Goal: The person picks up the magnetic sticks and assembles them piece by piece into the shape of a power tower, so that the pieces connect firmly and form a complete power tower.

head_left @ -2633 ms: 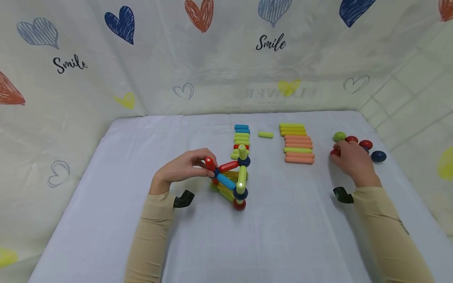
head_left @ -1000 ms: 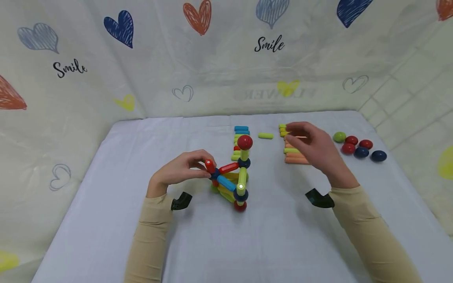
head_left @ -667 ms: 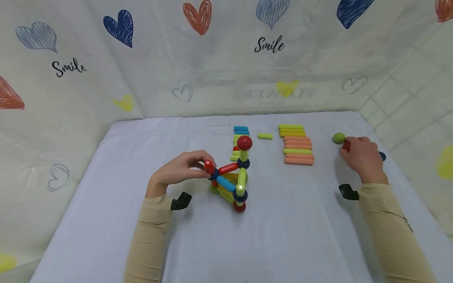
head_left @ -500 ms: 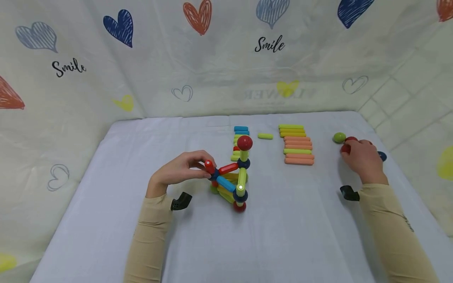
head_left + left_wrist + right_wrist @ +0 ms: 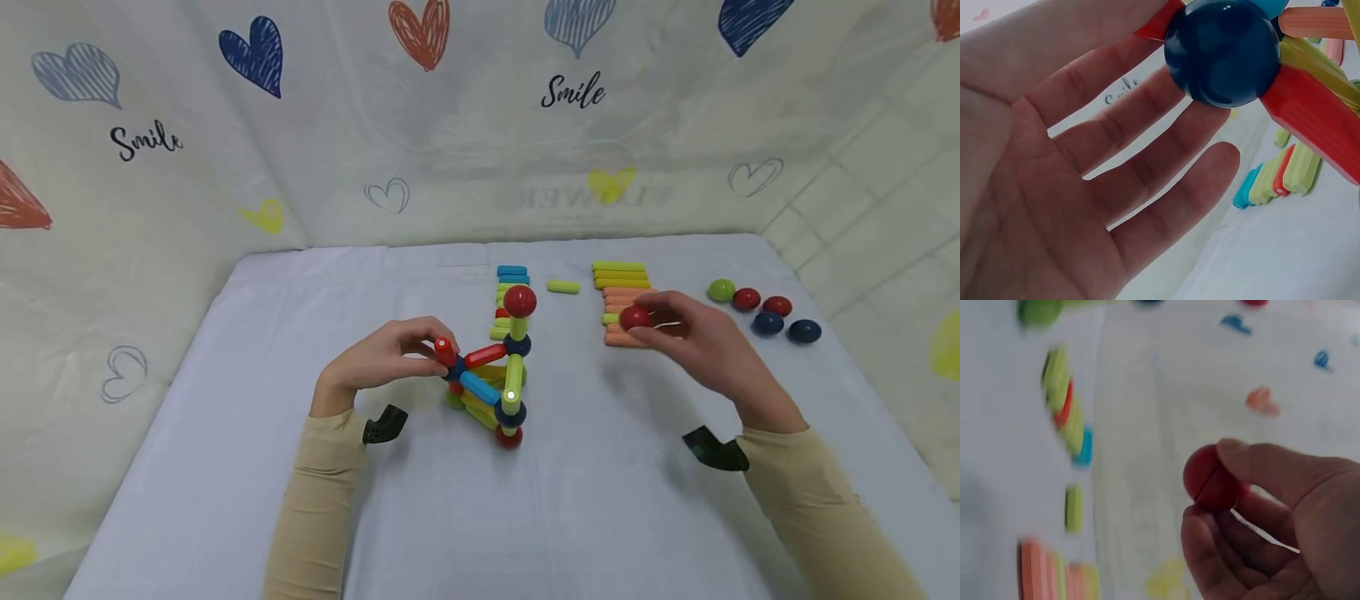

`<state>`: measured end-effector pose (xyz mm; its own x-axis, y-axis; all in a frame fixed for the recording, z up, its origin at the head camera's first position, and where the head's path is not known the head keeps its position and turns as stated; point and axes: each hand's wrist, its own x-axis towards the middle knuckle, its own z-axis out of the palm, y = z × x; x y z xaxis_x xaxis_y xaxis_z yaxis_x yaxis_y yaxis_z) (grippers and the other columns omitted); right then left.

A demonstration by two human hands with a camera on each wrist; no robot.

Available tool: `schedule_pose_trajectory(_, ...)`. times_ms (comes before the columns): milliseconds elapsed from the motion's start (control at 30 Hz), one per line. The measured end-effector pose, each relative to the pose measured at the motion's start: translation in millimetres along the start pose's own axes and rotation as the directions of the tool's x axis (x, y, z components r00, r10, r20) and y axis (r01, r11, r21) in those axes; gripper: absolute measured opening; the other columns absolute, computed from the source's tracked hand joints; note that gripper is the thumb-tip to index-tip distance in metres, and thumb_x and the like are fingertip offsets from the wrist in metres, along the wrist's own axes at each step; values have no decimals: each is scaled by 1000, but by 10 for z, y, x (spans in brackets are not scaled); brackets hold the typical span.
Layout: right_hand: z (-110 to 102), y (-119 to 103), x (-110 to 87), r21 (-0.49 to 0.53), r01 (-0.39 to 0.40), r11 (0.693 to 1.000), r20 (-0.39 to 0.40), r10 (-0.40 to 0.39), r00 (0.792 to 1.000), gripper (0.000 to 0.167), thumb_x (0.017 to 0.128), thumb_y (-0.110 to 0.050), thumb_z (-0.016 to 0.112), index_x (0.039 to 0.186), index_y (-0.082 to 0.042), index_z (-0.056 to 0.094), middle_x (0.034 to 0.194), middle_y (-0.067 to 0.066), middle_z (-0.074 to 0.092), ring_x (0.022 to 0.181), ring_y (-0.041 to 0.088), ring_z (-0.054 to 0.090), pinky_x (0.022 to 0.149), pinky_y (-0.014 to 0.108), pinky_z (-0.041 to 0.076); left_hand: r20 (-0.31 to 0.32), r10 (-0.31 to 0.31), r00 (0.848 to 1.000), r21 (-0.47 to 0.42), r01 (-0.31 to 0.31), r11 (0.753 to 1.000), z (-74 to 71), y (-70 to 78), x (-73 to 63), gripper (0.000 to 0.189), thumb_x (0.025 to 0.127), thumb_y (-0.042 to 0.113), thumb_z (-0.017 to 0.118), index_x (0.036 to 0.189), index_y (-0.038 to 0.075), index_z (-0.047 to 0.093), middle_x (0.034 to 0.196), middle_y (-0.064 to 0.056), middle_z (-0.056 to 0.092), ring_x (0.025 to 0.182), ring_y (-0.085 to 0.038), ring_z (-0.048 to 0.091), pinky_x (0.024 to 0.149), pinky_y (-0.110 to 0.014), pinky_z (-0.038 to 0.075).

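Left hand [image 5: 390, 358]: thumb and fingers were clamped on a dark blue ball [image 5: 1222, 53] of the model, the little finger clear of it.
Right hand [image 5: 697, 337]: thumb and fingers were clamped on one red ball [image 5: 634, 317], held up between the model and the loose balls.
Model [image 5: 513, 375]: one, standing mid-desk [image 5: 600, 500]; three dark blue balls and two red ones showed plainly, one top red ball [image 5: 520, 301] capping an upright green stick; lower parts overlapped too much to count.
Loose balls: five, at the right: one green ball [image 5: 722, 290], two red, two dark blue.
Single stick [image 5: 563, 287]: one, green, lying between the two rows.
Left row [image 5: 513, 280]: two blue sticks, one red, several green, partly hidden behind the model.
Right row [image 5: 621, 275]: yellow, orange and green sticks, partly covered by the held ball and hand, so no sure total.
Changed: a second earlier six loose balls lay there, three red; in the earliest view the upright green stick was bare.
Unchanged: the left hand's grip.
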<state>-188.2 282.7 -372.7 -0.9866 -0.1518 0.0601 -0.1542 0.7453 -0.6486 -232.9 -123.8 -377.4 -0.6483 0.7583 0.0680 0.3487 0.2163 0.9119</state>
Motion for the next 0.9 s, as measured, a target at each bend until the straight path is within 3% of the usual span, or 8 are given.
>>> schedule_pose_trajectory(100, 152, -438, -122, 198, 178, 964, 59, -193, 979, 39, 91, -19, 71, 128, -11, 59, 118, 4, 62, 102, 21, 63, 82, 19, 53, -2, 1, 1000, -4, -1, 1000, -5, -83, 12, 18, 91, -1, 66, 108, 4, 64, 106, -4, 63, 100, -23, 58, 92, -41, 51)
schedule_pose_trajectory(233, 318, -836, -200, 347, 364, 865, 79, -413, 907, 37, 88, -9, 73, 123, -14, 62, 115, -3, 63, 100, 14, 64, 85, 26, 55, -10, -2, 1000, -18, 2, 1000, -13, -227, 28, 20, 91, -1, 66, 109, 8, 65, 108, -4, 63, 102, -23, 58, 92, -39, 52)
schedule_pose_trajectory(300, 382, -955, -208, 376, 412, 830, 80, -472, 878, 37, 87, -9, 74, 122, -15, 63, 114, -5, 63, 101, 12, 63, 85, 30, 56, -10, -1, 1000, -36, 0, 999, -17, -267, 31, 20, 91, 1, 66, 109, 10, 66, 109, -4, 62, 103, -23, 58, 91, -38, 53)
schedule_pose_trajectory(400, 455, -1054, -210, 375, 439, 816, 98, -506, 857, 38, 87, -10, 75, 122, -16, 63, 113, -6, 64, 102, 11, 62, 85, 33, 56, -2, 11, 1000, -60, -11, 998, -19, -295, 36, 19, 92, 4, 67, 110, 11, 66, 109, -5, 62, 104, -24, 58, 91, -38, 53)
schedule_pose_trajectory(567, 498, -1084, -230, 349, 431, 832, 137, -500, 855, 40, 85, -12, 77, 122, -16, 62, 115, -6, 62, 104, 10, 60, 84, 30, 56, 7, 21, 1000, -69, -21, 997, -16, -310, 48, 18, 92, 7, 67, 109, 12, 66, 109, -6, 62, 103, -25, 58, 90, -40, 54)
schedule_pose_trajectory(733, 501, -1055, -245, 354, 433, 829, 140, -505, 852, 42, 85, -12, 77, 124, -14, 61, 116, -5, 62, 105, 11, 60, 84, 31, 56, 6, 20, 1000, -53, -20, 998, -19, -306, 42, 18, 92, 8, 67, 109, 13, 66, 109, -5, 62, 102, -25, 59, 90, -39, 53)
schedule_pose_trajectory(900, 559, -938, -248, 338, 366, 867, 176, -440, 881, 43, 84, -17, 79, 122, -16, 59, 113, -7, 62, 102, 10, 61, 85, 32, 56, 5, 24, 1000, -39, -24, 999, -19, -302, 34, 17, 93, 9, 67, 109, 14, 66, 108, -5, 63, 101, -24, 60, 89, -39, 54)
